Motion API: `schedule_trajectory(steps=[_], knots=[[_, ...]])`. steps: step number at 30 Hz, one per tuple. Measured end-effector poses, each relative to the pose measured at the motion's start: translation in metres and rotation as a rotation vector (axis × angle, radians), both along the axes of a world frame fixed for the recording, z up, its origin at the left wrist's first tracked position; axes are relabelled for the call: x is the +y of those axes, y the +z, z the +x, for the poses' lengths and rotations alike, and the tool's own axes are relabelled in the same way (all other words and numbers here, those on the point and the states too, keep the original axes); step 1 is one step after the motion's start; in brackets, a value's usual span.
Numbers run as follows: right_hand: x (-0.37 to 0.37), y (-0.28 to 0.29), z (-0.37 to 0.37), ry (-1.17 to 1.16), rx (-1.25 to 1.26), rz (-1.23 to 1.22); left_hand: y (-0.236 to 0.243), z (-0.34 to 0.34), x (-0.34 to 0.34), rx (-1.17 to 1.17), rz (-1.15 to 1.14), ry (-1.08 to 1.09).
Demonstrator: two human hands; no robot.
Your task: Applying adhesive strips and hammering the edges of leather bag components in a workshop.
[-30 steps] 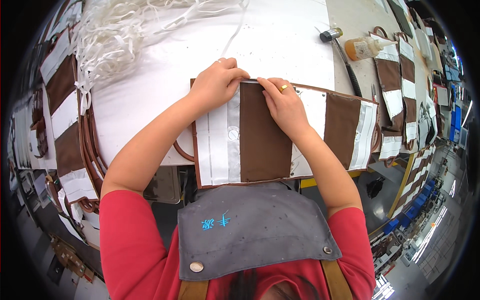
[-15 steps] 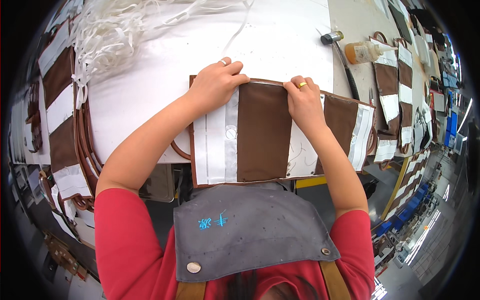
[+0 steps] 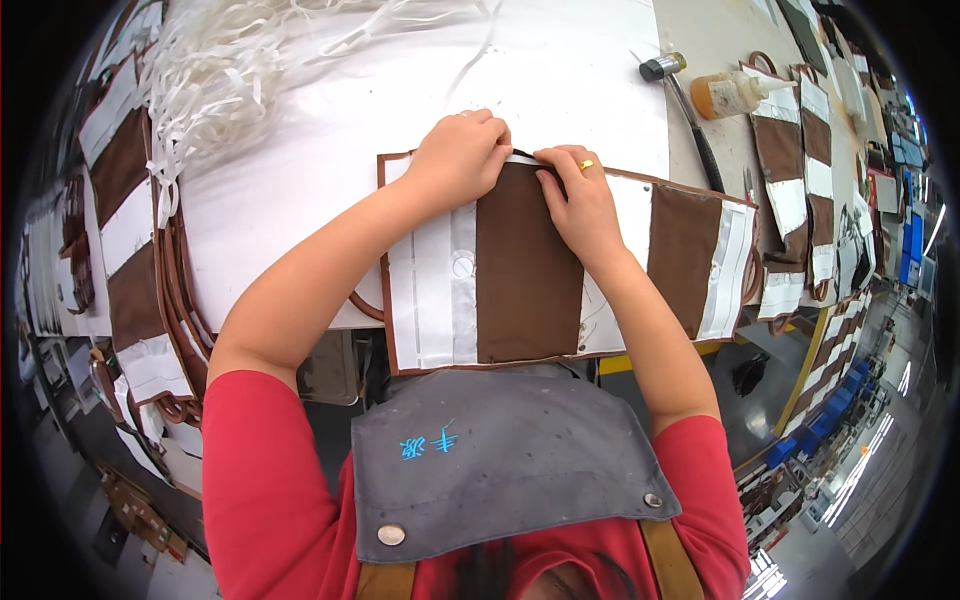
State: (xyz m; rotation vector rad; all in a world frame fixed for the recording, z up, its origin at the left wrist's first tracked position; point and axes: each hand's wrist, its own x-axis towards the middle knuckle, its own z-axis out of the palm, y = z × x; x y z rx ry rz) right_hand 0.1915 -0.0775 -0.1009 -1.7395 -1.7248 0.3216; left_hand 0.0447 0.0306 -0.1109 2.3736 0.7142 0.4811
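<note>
White table (image 3: 580, 60) carries the brown-and-white panel (image 3: 530, 270), centre frame. Left hand (image 3: 462, 152) pinches its upper edge (image 3: 522, 158); right hand (image 3: 580, 195) touches there, grip unclear. Step looks like edge-working; next move likely calls for even fingertip pressure.

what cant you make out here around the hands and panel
Head view: whatever the left grip may pinch, hidden by its curled fingers.
Head view: part of the brown-and-white panel, covered by the right grip.
Head view: ends of the brown loop handle, under the panel.
Head view: far end of the white strip pile, cut off by the top edge.
</note>
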Motion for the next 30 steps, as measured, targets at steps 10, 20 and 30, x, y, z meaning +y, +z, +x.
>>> schedule_trajectory(steps=[10,20,30], knots=[[0.001,0.002,0.002,0.021,0.027,-0.058,-0.005,-0.008,0.0,-0.106,-0.025,-0.094],[-0.007,-0.003,0.006,0.141,-0.281,0.012,-0.005,-0.008,-0.005,-0.096,0.268,-0.173],[-0.007,0.006,0.019,0.077,-0.326,0.024,-0.006,-0.008,-0.009,-0.029,0.327,-0.144]])
